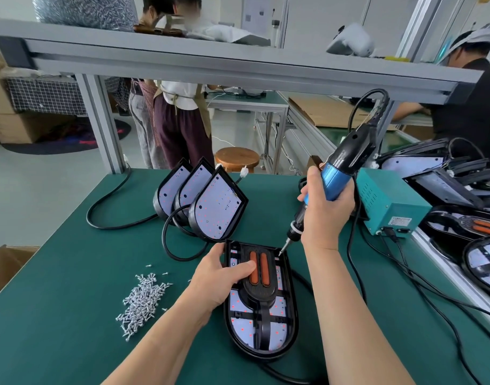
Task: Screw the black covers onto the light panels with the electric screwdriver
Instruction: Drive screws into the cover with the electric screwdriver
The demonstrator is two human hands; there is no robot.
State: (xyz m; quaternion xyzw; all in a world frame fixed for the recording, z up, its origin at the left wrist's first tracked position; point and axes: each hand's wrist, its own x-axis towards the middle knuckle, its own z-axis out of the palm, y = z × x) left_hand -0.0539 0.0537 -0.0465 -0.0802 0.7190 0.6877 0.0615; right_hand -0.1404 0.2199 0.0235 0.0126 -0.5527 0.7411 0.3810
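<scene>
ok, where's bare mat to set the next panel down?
Bare mat left of the screw pile, toward the cardboard box, and along the near edge below it. Crowded: right side, with power box, cables, stacked panels.

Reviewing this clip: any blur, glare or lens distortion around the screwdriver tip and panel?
Head view: lighting is even, with no glare; the electric screwdriver and light panel are sharp. Head view: wide-angle stretch tilts the shelf rail and splays the table edges; background people look soft.
</scene>
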